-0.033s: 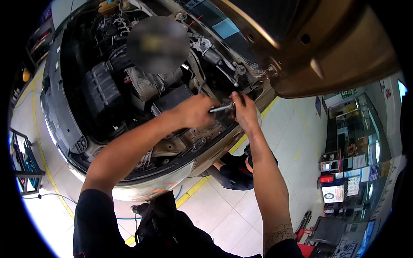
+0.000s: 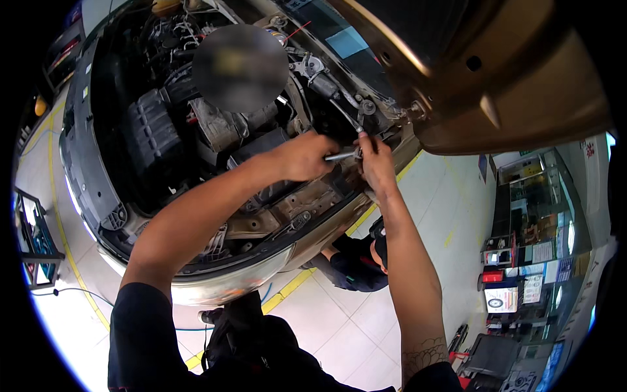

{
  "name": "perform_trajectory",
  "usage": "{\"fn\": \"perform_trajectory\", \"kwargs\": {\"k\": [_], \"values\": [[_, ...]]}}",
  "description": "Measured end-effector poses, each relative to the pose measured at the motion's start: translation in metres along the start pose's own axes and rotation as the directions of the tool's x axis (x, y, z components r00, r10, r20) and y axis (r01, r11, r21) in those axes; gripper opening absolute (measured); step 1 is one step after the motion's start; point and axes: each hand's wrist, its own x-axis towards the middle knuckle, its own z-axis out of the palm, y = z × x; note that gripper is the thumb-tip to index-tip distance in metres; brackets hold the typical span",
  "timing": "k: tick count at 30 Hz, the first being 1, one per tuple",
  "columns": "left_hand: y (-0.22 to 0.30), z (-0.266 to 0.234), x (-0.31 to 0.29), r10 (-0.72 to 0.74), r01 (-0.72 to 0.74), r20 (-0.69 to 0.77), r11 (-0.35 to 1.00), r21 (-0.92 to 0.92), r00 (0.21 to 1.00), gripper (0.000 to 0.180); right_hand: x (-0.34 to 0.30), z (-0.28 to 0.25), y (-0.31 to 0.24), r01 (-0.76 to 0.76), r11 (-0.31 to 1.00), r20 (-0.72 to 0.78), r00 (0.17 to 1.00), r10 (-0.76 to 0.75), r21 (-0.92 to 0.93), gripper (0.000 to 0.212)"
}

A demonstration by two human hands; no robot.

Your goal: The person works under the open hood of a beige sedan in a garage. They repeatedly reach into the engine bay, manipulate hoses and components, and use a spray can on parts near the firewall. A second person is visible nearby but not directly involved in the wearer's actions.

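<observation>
Over the near side of the open engine bay [image 2: 264, 223], both my hands meet at a shiny metal wrench [image 2: 339, 157]. My left hand [image 2: 305, 157] is closed around its handle end, slightly blurred. At the other end, my right hand [image 2: 377, 164] has its fingers bent round the wrench's head, partly hiding it. What lies under that head is covered by my fingers. Just beyond my right hand runs the wiper linkage [image 2: 346, 114], joined to a silver wiper motor [image 2: 322, 83].
A raised bronze hood [image 2: 522, 98] hangs at the upper right. The black engine cover [image 2: 155, 130] lies left of my hands. Another person [image 2: 356, 266] in dark clothes is low beside the car's front. A blurred disc masks part of the bay.
My left hand has shifted slightly away from me and to the right, and the wrench handle lies flatter. My right hand stays at the wrench's head.
</observation>
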Motion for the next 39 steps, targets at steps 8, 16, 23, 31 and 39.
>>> {"fn": "perform_trajectory", "kwargs": {"k": [8,16,23,31,39], "values": [[-0.113,0.035,0.149,0.053,-0.045,-0.042,0.983,0.176,0.998,0.029,0.171,-0.001,0.076,0.239,0.906,-0.018,0.965,-0.262,-0.350,0.045],[-0.144,0.072,0.173,-0.097,0.103,-0.037,0.942,0.318,0.995,0.031,0.237,0.006,0.147,0.162,0.953,0.086,0.986,-0.145,-0.254,0.046],[-0.132,0.083,0.192,-0.215,0.203,-0.020,0.886,0.417,0.977,0.027,0.252,-0.001,0.160,0.114,0.970,0.148,0.985,-0.083,-0.213,0.039],[-0.103,0.094,0.205,-0.293,0.256,-0.014,0.811,0.526,0.956,0.024,0.271,-0.004,0.171,0.091,0.968,0.099,0.993,-0.069,-0.235,0.041],[-0.072,0.115,0.197,-0.473,0.443,0.092,0.865,0.235,0.876,0.025,0.226,-0.005,0.128,0.280,0.865,0.093,0.959,-0.266,-0.416,0.043]]}}
